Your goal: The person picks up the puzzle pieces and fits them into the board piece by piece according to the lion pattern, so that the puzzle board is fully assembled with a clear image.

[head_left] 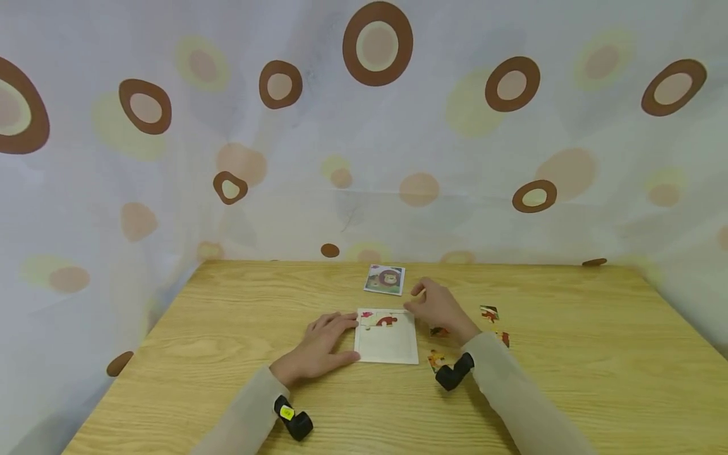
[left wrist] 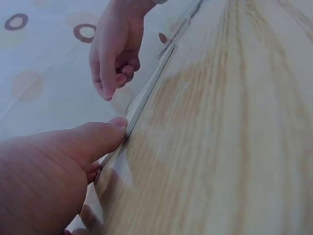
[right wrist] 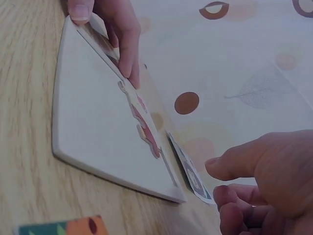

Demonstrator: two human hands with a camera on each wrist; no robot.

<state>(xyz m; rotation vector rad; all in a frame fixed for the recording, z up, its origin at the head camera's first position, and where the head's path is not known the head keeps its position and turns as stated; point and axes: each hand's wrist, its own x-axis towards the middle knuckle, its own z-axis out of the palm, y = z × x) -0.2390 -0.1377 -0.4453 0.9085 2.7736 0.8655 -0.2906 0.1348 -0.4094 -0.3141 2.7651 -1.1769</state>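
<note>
A white puzzle tray [head_left: 387,346] lies flat on the table, with joined puzzle pieces [head_left: 378,320] along its upper left, pink and dark red in part. My left hand [head_left: 321,351] rests at the tray's left edge, its fingers and thumb spread and touching the rim. Above the tray's upper right corner is my right hand [head_left: 438,309], its fingers loosely bent; in the right wrist view nothing shows between thumb and fingers. Just behind the tray lies a square picture card [head_left: 384,280] with a lion on it.
Several loose puzzle pieces lie right of the tray: one orange piece [head_left: 435,359] near the right wrist, one dark piece [head_left: 439,332] under the hand, and others [head_left: 489,313] farther right. The wooden table [head_left: 227,328] meets a patterned curtain [head_left: 472,221] at the back.
</note>
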